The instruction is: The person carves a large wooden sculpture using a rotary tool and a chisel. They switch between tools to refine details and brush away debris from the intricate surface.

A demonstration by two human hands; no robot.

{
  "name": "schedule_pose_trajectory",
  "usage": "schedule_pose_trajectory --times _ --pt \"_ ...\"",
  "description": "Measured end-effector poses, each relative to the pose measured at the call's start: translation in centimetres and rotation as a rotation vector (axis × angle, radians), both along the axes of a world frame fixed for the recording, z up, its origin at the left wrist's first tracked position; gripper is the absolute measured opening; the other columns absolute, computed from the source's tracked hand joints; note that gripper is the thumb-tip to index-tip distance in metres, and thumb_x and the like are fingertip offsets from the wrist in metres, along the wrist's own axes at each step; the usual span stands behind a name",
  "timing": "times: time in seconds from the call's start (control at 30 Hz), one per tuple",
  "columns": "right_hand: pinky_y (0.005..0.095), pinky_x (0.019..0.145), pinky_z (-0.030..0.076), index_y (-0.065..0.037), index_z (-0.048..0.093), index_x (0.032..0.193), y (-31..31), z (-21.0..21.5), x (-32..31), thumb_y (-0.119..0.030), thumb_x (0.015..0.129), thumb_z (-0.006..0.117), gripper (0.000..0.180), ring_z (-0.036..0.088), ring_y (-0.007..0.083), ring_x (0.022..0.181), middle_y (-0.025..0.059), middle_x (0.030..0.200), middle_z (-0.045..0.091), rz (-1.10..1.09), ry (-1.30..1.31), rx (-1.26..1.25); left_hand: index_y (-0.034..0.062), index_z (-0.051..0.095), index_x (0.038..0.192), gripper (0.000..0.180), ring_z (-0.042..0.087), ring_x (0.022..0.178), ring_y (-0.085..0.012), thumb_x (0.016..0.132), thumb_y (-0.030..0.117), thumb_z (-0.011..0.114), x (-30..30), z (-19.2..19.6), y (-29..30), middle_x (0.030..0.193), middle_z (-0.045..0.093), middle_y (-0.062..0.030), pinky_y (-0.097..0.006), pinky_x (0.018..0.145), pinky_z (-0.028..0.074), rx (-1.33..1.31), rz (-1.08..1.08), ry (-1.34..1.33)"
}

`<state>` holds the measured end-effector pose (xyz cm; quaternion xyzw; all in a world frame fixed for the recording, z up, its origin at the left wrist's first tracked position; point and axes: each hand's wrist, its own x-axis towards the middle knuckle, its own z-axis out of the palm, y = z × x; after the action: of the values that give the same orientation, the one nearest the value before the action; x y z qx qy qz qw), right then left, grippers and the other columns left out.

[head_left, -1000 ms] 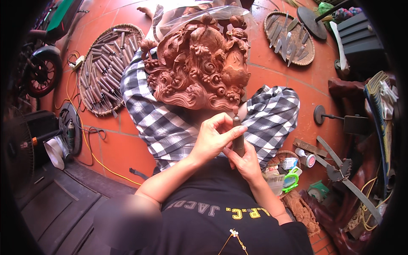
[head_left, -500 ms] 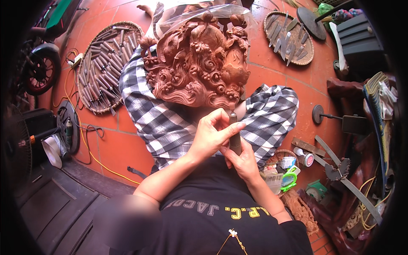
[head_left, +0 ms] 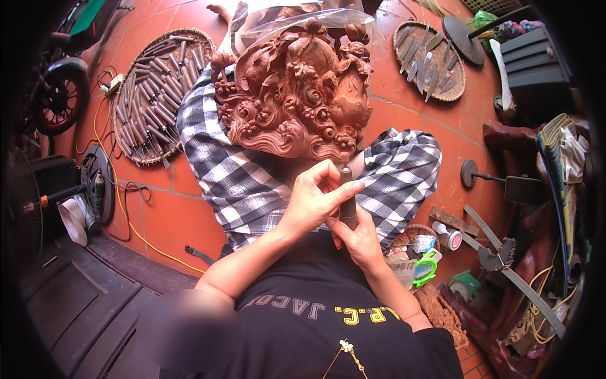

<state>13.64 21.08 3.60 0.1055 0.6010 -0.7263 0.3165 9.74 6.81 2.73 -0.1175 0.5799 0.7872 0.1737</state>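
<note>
Between my hands, in front of my belly, stands a dark cylindrical rotary-tool handpiece [head_left: 348, 208] with a metal collar at its upper end. My left hand [head_left: 315, 197] is closed at its upper part, the thumb lying across it and the fingers bent. Lower down, my right hand [head_left: 360, 239] grips the handpiece from the right and below; some of its fingers are hidden. Just beyond the tool's tip sits a reddish-brown wood carving [head_left: 293, 95] with deep swirls, fruit and leaf shapes, propped between my crossed legs in checked trousers [head_left: 221, 170].
A round woven tray [head_left: 142, 158] of wooden-handled carving tools lies at left, and a smaller tray [head_left: 456, 95] with flat blades at far right. Close on my right are a bright green-rimmed item [head_left: 427, 268] and metal bars [head_left: 524, 284]. A yellow cord [head_left: 136, 230] crosses the floor at left.
My view has shifted slightly, so the things around me sit a little differently in the picture. Both hands keep the same grip on the handpiece, and the carving stays put.
</note>
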Motion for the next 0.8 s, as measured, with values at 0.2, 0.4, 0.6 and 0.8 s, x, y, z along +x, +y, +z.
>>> schedule_pose_trajectory --times 0.2,0.4,0.6,0.8 --pt "0.0205 0.045 0.039 -0.006 0.056 0.093 -0.2 0.1 -0.1 -0.014 0.091 0.069 0.015 0.051 0.0053 0.051 -0.0017 0.066 0.054 0.003 0.002 0.006 0.0094 0.047 0.075 0.036 0.048 0.059 0.0002 0.085 0.022 0.08 0.0 0.4 -0.1 0.064 0.056 0.0036 -0.018 0.05 0.037 0.039 0.027 -0.03" --pt "0.0208 0.044 0.039 -0.005 0.056 0.093 -0.2 0.0 0.0 -0.015 0.092 0.069 0.016 0.05 0.0056 0.049 -0.0017 0.064 0.053 0.009 0.011 0.004 0.0109 0.044 0.076 0.037 0.048 0.052 -0.0018 0.086 0.018 0.079 -0.1 0.3 -0.1 0.064 0.056 0.0025 -0.019 0.045 0.037 0.022 0.016 -0.022" --pt "0.021 0.043 0.039 -0.004 0.056 0.093 -0.1 -0.2 0.0 -0.015 0.091 0.069 0.017 0.049 0.0059 0.047 -0.0009 0.063 0.054 0.0 -0.01 -0.014 0.0103 0.045 0.079 0.033 0.052 0.053 -0.0038 0.088 0.017 0.076 -0.1 0.3 -0.3 0.067 0.057 0.0013 -0.019 0.047 0.04 -0.028 -0.019 -0.027" --pt "0.0206 0.034 0.035 -0.001 0.052 0.092 1.3 0.0 -0.4 -0.009 0.093 0.061 0.012 0.044 0.0069 0.038 0.002 0.06 0.05 0.045 -0.509 -0.787 0.0018 0.06 0.115 0.026 0.064 0.086 -0.012 0.101 0.024 0.056 -0.3 0.4 -0.3 0.095 0.068 -0.0076 -0.027 0.08 0.05 0.143 0.081 0.064"
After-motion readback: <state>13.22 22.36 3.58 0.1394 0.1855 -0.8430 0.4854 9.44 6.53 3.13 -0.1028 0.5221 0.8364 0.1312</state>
